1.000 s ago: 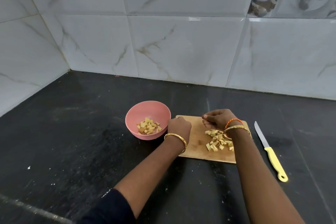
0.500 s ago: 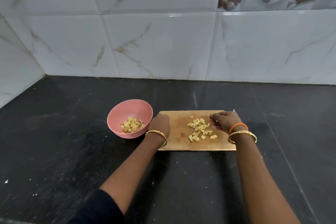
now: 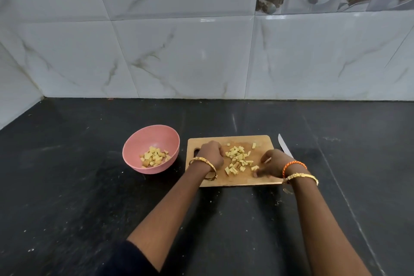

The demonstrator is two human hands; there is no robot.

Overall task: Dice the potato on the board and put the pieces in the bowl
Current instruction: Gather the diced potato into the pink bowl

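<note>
The right hand's fingers (image 3: 257, 172) are bent down with their tips on the board beside a loose cube; whether they actually pinch one I cannot tell. The left hand (image 3: 211, 152) is curled into a loose fist on the other side of the pile, knuckles up, and what it holds, if anything, is hidden.

Between the two hands lies the scatter of diced potato (image 3: 238, 159), spread over the middle of the wooden cutting board (image 3: 235, 180). A first batch of potato pieces (image 3: 154, 156) already sits in the pink bowl (image 3: 139, 167), just beside the board's left end on the dark surface (image 3: 89, 208). The knife (image 3: 284, 147) lies off the right edge, partly behind the right wrist.

To my eye the cutting is done and gathering is the job now. Best to sweep both hands inward, herd the cubes into one tight heap, then scoop with cupped palms and carry low over the bowl's rim. The stray cube (image 3: 253, 145) near the far edge needs fetching too.
</note>
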